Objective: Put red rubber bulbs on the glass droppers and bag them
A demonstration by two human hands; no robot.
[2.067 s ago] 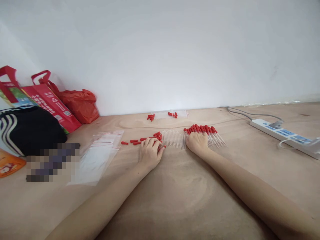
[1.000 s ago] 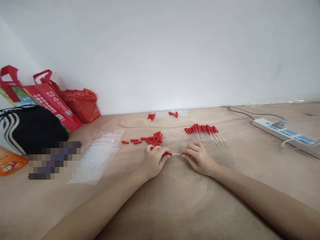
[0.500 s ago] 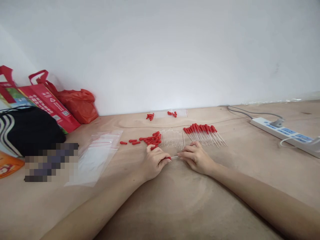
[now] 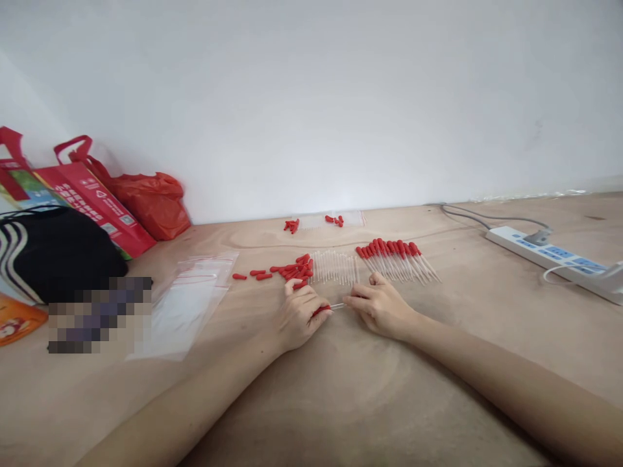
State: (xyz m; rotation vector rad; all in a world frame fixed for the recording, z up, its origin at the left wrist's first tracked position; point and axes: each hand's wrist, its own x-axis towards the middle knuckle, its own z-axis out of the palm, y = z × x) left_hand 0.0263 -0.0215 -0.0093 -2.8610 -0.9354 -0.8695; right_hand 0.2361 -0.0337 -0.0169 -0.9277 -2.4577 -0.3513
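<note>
My left hand [image 4: 302,316] is closed on a red rubber bulb [image 4: 320,311], which shows between its thumb and fingers. A thin clear dropper tube [image 4: 337,305] runs from the bulb to my right hand [image 4: 382,306], whose fingertips pinch its other end. How far the tube sits inside the bulb is hidden by my left fingers. Just beyond my left hand lies a heap of loose red bulbs [image 4: 292,268]. A row of bare clear tubes [image 4: 335,268] lies behind both hands. Beyond my right hand rests a row of droppers [image 4: 399,259] with red bulbs on their ends.
Clear zip bags [image 4: 187,305] lie on the wooden table at left. Near the wall is another bag [image 4: 311,220] with red bulbs on and beside it. A power strip [image 4: 555,259] with cables stands at right. Shopping bags [image 4: 92,201] and a black bag [image 4: 58,253] fill the left.
My right fingers have shifted slightly left along the tube and curled more. More of the red bulb shows in my left hand. The things on the table stay in place.
</note>
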